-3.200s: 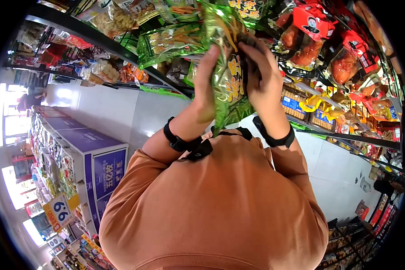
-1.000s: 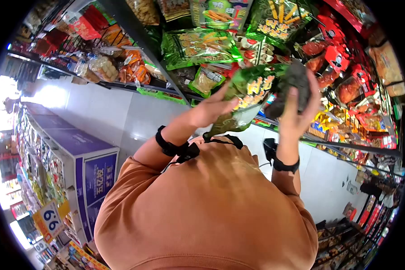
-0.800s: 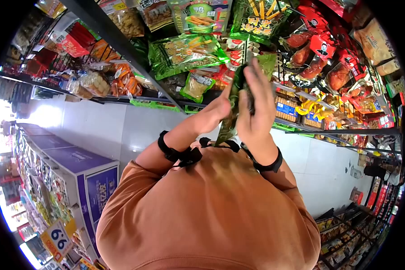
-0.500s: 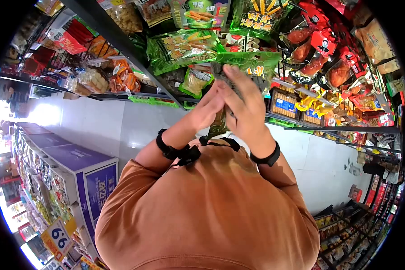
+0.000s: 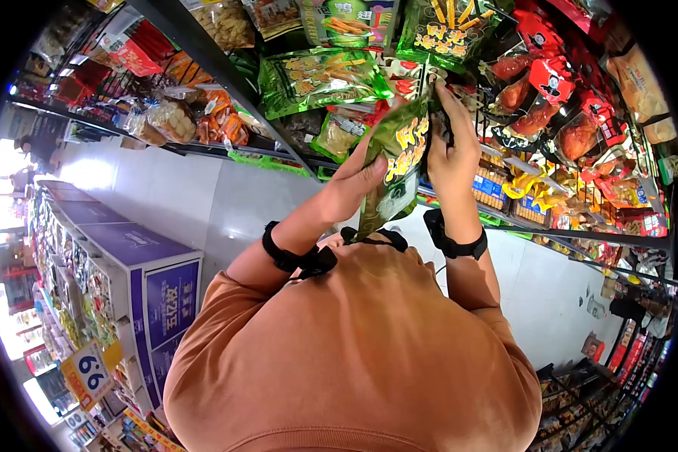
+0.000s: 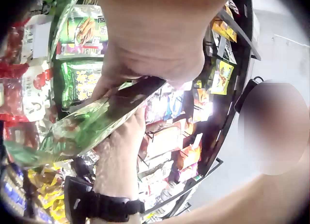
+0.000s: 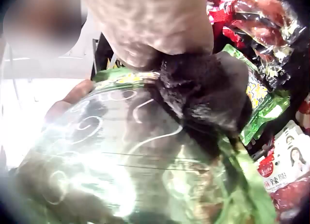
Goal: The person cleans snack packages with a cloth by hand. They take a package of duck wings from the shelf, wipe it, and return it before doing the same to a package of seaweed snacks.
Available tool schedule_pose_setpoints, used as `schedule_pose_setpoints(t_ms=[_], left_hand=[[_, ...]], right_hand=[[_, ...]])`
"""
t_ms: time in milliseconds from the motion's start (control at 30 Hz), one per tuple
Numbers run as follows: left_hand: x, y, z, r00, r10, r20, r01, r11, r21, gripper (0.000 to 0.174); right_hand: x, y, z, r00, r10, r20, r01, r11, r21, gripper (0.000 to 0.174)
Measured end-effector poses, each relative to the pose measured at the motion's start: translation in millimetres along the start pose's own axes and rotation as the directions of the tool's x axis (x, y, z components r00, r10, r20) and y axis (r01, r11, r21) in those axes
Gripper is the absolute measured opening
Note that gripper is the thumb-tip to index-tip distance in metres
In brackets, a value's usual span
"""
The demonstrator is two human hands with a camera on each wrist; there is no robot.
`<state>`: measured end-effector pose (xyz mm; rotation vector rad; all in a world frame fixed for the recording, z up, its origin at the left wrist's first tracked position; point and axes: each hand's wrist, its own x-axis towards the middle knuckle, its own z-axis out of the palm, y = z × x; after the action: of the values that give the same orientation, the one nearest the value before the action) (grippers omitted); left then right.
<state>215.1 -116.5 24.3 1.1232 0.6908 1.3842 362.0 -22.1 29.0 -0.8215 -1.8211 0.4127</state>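
Observation:
A green snack bag [image 5: 405, 154] stands on edge between the two hands in the head view. The left hand [image 5: 354, 181] grips its left side, thumb on the printed face. The right hand [image 5: 456, 147] holds a dark grey crumpled cloth, seen as a dark cloth [image 7: 203, 88] in the right wrist view, against the bag's other side. The bag's shiny back [image 7: 121, 151] fills the lower part of that view. In the left wrist view the bag [image 6: 82, 132] runs edge-on between the left hand [image 6: 150, 54] and the other arm.
Shelves of packaged snacks lie ahead, with a green bag [image 5: 320, 79] lying flat, another green bag [image 5: 448, 30] behind, and red-labelled meat packs [image 5: 535, 90] on the right. A black shelf post [image 5: 218, 68] slants at left. A purple display stand [image 5: 166, 294] is at the left.
The bag has turned from lying across the hands to standing on edge, its printed face toward the left. The right hand has moved from the bag's near part to its right side.

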Motion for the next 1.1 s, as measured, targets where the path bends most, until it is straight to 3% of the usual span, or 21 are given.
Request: schedule_pose_setpoints(t_ms=[33, 100, 133, 167, 233, 267, 300, 367, 400, 467, 500, 567, 600, 767, 833, 867, 900, 967, 1100], left_hand=[[1, -2, 4, 1.000, 0.004, -0.006, -0.004, 1.000, 0.007, 0.056], [5, -7, 12, 0.969, -0.130, -0.210, 0.109, 0.988, -0.110, 0.056], [8, -9, 10, 0.986, -0.011, -0.169, 0.028, 0.995, 0.097, 0.059], [12, -9, 11, 0.985, -0.010, -0.170, 0.027, 0.995, 0.100, 0.059], [18, -11, 16, 0.970, -0.096, -0.225, 0.039, 0.969, -0.244, 0.060], [22, -17, 15, 0.931, -0.063, -0.360, -0.019, 0.976, -0.218, 0.058], [21, -23, 4, 0.903, -0.188, -0.387, 0.059, 0.945, -0.320, 0.057], [20, -41, -22, 0.997, -0.070, -0.012, 0.035, 0.629, -0.777, 0.057], [23, -36, -10, 0.997, -0.070, -0.013, 0.035, 0.634, -0.773, 0.057], [30, -19, 30, 0.900, 0.002, -0.435, -0.127, 0.957, -0.259, 0.067], [33, -16, 38, 0.897, -0.003, -0.441, -0.125, 0.958, -0.260, 0.067], [36, -14, 50, 0.924, 0.233, -0.302, -0.288, 0.945, -0.153, 0.075], [36, -16, 49, 0.938, 0.237, -0.251, -0.292, 0.933, -0.209, 0.076], [39, -21, 65, 0.896, 0.320, -0.309, -0.390, 0.898, -0.203, 0.076], [35, -23, 68, 0.890, 0.276, -0.363, -0.380, 0.889, -0.256, 0.075], [32, -27, 69, 0.884, 0.224, -0.411, -0.360, 0.886, -0.291, 0.070], [29, -27, 69, 0.878, 0.226, -0.422, -0.366, 0.885, -0.288, 0.070], [22, -24, 67, 0.883, 0.110, -0.457, -0.290, 0.892, -0.346, 0.071], [16, -14, 70, 0.894, 0.104, -0.437, -0.288, 0.879, -0.380, 0.073]], right_hand=[[1, -2, 2, 1.000, 0.005, -0.020, -0.004, 0.998, 0.056, 0.048], [-5, -16, 3, 0.998, -0.044, 0.034, 0.042, 0.997, 0.067, 0.048], [-8, -21, 5, 0.997, -0.060, 0.041, 0.056, 0.993, 0.101, 0.049], [-12, -26, 5, 0.996, -0.076, 0.046, 0.069, 0.989, 0.132, 0.051], [-20, -38, -1, 0.976, -0.147, 0.163, 0.121, 0.980, 0.159, 0.058], [-25, -39, 1, 0.961, -0.208, 0.181, 0.173, 0.966, 0.194, 0.057], [-29, -40, 3, 0.942, -0.271, 0.196, 0.225, 0.947, 0.229, 0.057], [-31, -40, -1, 0.933, -0.316, 0.173, 0.266, 0.928, 0.259, 0.055], [-31, -33, -1, 0.923, -0.351, 0.158, 0.301, 0.914, 0.274, 0.054], [-27, -18, -1, 0.891, -0.441, 0.107, 0.406, 0.881, 0.244, 0.051], [-26, -9, -6, 0.893, -0.437, 0.111, 0.401, 0.882, 0.249, 0.051], [-23, 6, -15, 0.856, -0.492, 0.160, 0.471, 0.869, 0.152, 0.048], [-21, 10, -17, 0.859, -0.496, 0.131, 0.479, 0.867, 0.141, 0.045], [-19, 30, -29, 0.839, -0.533, 0.108, 0.535, 0.845, 0.017, 0.044], [-17, 28, -36, 0.928, -0.354, 0.114, 0.344, 0.934, 0.100, 0.048], [-16, 31, -31, 0.957, -0.286, 0.039, 0.270, 0.935, 0.229, 0.050], [-14, 32, -29, 0.956, -0.289, 0.047, 0.270, 0.933, 0.237, 0.050], [-9, 33, -26, 0.989, -0.146, -0.003, 0.142, 0.955, 0.262, 0.047], [4, 39, -21, 0.996, -0.053, 0.076, 0.028, 0.955, 0.295, 0.043]])
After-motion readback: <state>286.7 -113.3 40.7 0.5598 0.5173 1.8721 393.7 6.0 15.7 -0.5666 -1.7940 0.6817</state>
